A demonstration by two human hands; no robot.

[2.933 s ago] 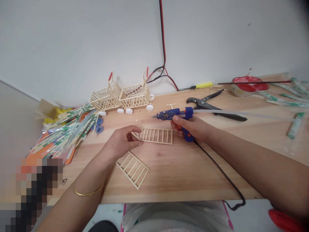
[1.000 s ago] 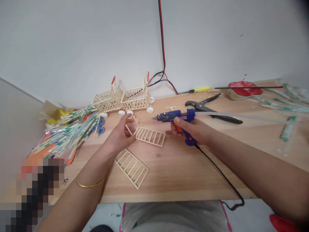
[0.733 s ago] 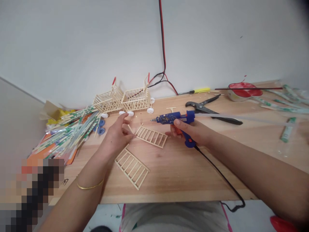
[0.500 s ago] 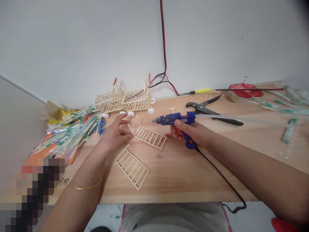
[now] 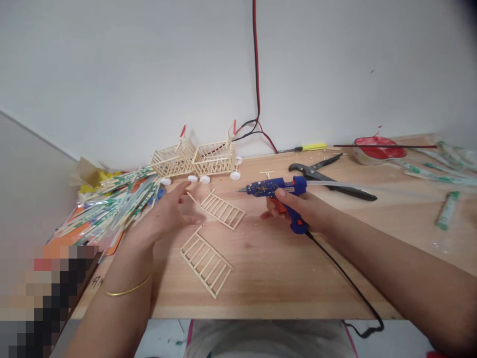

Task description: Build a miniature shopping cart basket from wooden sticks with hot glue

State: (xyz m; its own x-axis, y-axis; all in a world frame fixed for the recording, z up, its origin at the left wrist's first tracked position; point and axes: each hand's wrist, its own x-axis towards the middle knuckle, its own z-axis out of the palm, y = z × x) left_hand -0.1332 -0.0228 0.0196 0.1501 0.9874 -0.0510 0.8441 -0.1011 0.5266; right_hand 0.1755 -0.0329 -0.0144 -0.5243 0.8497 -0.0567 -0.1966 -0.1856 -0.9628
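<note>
My right hand [image 5: 294, 209] grips a blue hot glue gun [image 5: 276, 186], its nozzle pointing left above the table and a clear glue stick trailing from its back. My left hand [image 5: 167, 211] is open over the table, thumb and index finger apart beside the left end of a ladder-like wooden stick panel [image 5: 223, 210]. A short stick juts from that panel's corner toward the fingers; whether they touch it I cannot tell. Closer to me lies a second ladder-like panel [image 5: 206, 262], flat and untouched.
Two small stick carts [image 5: 214, 158] with white wheels stand by the wall. Wrapped sticks [image 5: 122, 204] are heaped at left. Black pliers [image 5: 328, 179], a yellow-handled tool [image 5: 313, 147] and a red-topped dish [image 5: 380, 149] lie at right. The gun's black cord [image 5: 346, 268] runs over the front edge.
The farther panel has shifted left, away from my right fingers. My left hand has drawn back left with its fingers spread wider. The glue gun stays in my right hand.
</note>
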